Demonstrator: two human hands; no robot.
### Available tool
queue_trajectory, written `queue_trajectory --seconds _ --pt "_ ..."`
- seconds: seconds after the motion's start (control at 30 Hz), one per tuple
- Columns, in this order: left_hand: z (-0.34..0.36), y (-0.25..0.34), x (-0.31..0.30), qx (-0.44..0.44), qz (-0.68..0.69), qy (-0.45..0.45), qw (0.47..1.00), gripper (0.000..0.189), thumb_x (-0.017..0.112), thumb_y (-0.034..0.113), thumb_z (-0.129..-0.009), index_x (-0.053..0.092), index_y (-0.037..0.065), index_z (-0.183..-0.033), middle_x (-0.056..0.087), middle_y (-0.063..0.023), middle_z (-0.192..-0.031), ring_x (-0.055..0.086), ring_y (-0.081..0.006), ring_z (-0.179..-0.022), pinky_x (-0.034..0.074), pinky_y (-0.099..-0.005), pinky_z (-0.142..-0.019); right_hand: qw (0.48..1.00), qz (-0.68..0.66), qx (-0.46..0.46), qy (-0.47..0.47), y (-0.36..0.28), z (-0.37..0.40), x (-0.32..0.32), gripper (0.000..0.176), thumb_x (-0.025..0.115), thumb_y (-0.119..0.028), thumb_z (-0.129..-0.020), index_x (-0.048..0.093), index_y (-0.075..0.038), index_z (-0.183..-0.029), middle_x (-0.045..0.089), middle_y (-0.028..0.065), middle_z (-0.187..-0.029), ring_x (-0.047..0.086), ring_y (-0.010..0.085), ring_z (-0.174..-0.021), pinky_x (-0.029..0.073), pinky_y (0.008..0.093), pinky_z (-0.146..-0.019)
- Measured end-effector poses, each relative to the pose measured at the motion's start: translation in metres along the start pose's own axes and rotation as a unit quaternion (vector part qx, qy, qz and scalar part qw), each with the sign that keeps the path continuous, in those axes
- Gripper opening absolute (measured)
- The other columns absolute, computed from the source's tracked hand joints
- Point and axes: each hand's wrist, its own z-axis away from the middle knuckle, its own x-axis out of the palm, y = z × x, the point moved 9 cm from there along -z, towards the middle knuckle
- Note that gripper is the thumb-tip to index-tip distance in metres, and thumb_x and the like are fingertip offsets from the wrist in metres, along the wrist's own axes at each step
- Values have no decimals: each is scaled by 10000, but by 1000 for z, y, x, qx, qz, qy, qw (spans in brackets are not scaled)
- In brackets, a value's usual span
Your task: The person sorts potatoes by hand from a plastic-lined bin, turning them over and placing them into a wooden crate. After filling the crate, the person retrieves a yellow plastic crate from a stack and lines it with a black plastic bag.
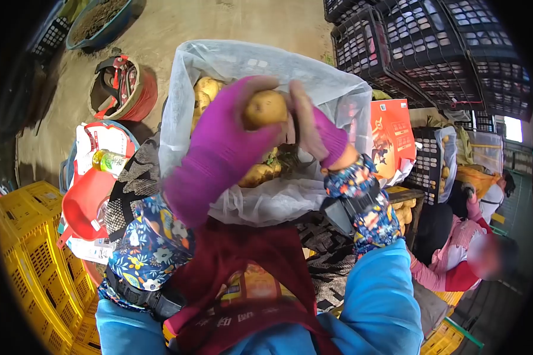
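In a purple glove, my left hand (231,121) is closed around a round yellow potato (266,109), thumb and fingers on either side of it. Close beside the potato is my right hand (315,127), also gloved in purple with dirt-stained fingers; they are stretched out and slightly blurred. Both hands are over a crate lined with a translucent white liner (260,56). More potatoes (206,92) lie inside it at the left, and another cluster of potatoes (259,174) shows beneath my hands. My forearms and hands hide part of the contents.
Stacked black crates (420,53) stand at the back right, and yellow crates (38,248) at the left. Nearby are an orange-red box (391,139), a red scoop (87,198) and a round bucket (142,94). Another person (450,248) sits at the right.
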Motion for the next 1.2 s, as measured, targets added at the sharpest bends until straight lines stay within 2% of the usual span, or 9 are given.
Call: queue_trajectory --seconds 0.13,0.3,0.53,0.57,0.63,0.8,0.97,1.1,1.2 --pt "2 -4 -7 -158 203 -2 966 351 570 201 -867 535 96 -1201 573 -50 -1073 562 -144 -988 481 -284 -834 828 506 241 0 155 -31 -61 469 540 -435 -881 617 -87 -1185 653 144 -1126 661 282 -938 521 423 -795" --pt "-3 -3 -11 -177 313 22 933 339 499 273 -904 511 90 -1188 569 -60 -1052 557 -165 -1012 499 -333 -822 706 635 306 -66 242 -51 -49 615 674 -526 -719 637 -57 -1114 675 152 -1053 658 317 -956 518 440 -814" --pt "-16 11 -30 -92 163 -5 982 335 466 314 -940 575 18 -1053 603 -91 -943 597 -178 -836 497 -295 -777 796 568 210 10 218 -53 -64 524 698 -501 -712 683 -75 -1017 683 127 -989 667 261 -880 528 407 -780" --pt "-15 13 -33 -45 112 -12 993 338 482 309 -940 582 8 -1057 606 -91 -931 596 -175 -809 495 -285 -768 796 481 364 -48 226 -46 -79 540 623 -520 -786 642 -86 -1107 664 94 -886 632 211 -776 518 376 -708" --pt "-10 10 -27 -47 81 -11 996 340 538 288 -925 582 -5 -1091 611 -88 -931 594 -168 -793 491 -274 -764 943 122 308 26 199 -24 -83 528 514 -496 -882 570 -85 -1208 624 51 -852 572 162 -701 490 318 -646" --pt "-5 -9 3 19 -67 5 998 486 719 182 -823 532 -16 -1226 617 -65 -1012 587 -139 -901 477 -265 -823 996 39 75 28 58 24 -69 525 421 -517 -947 525 -90 -1235 610 59 -894 600 95 -844 496 266 -639" --pt "11 -17 55 -57 134 -153 977 557 790 189 -739 550 78 -1229 633 -75 -1072 607 -177 -1011 474 -297 -892 968 137 193 82 -23 82 -20 418 347 -403 -988 565 -58 -1075 628 68 -895 620 153 -701 496 279 -601" --pt "34 26 51 150 -242 -28 958 615 797 194 -689 549 97 -1244 625 -139 -1166 633 -265 -1040 515 -351 -851 788 538 -120 276 -52 106 -23 383 446 -406 -927 581 -84 -1086 657 190 -833 653 331 -780 495 397 -660" --pt "42 22 61 145 -241 -68 957 640 801 185 -686 540 99 -1264 612 -157 -1195 629 -286 -1048 516 -371 -859 744 597 7 299 -49 112 -18 299 462 -332 -924 598 -70 -974 653 197 -814 645 355 -738 492 412 -656"
